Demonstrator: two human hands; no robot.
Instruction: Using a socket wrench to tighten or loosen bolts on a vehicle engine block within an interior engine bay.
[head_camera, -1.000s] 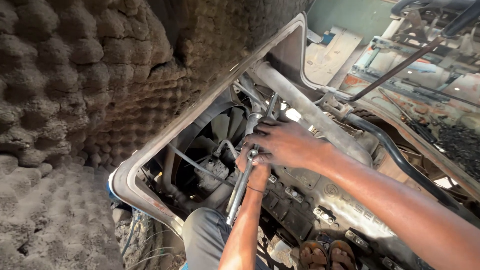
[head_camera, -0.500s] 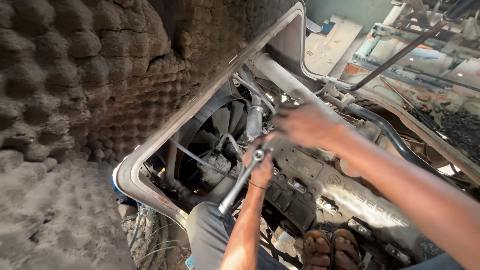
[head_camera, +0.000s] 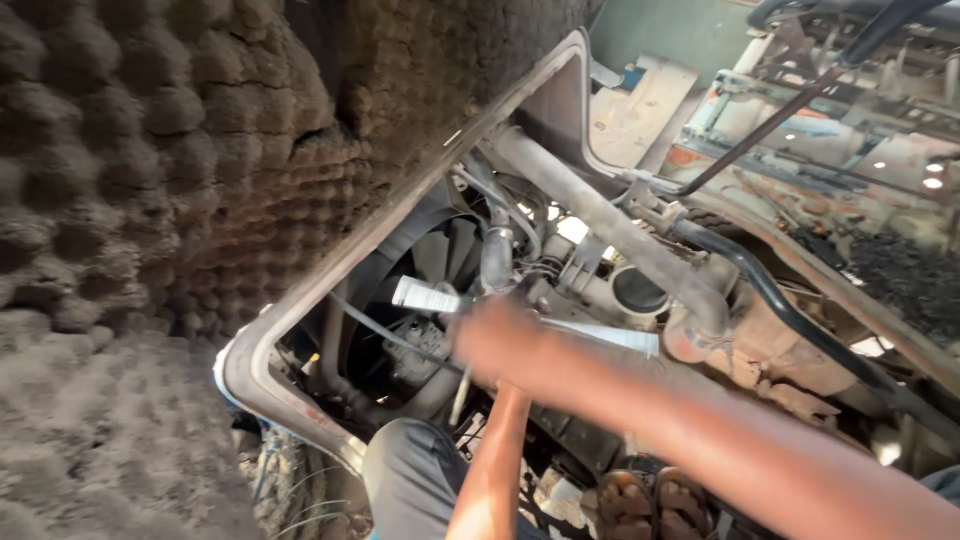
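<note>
Now both hands meet low in the engine bay: right hand (head_camera: 497, 340) blurred, grip can't be told; left hand hidden behind it. Metal wrench handle (head_camera: 460, 397) pokes out below, near fan (head_camera: 440, 255). Pull steady, w/o slipping.

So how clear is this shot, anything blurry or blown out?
Head view: the right hand is smeared by motion blur, hiding the left hand and most of the metal tool; sunlit gaps behind the grey pipe are blown out; the dimpled foam lining stays sharp in dim shade.
</note>
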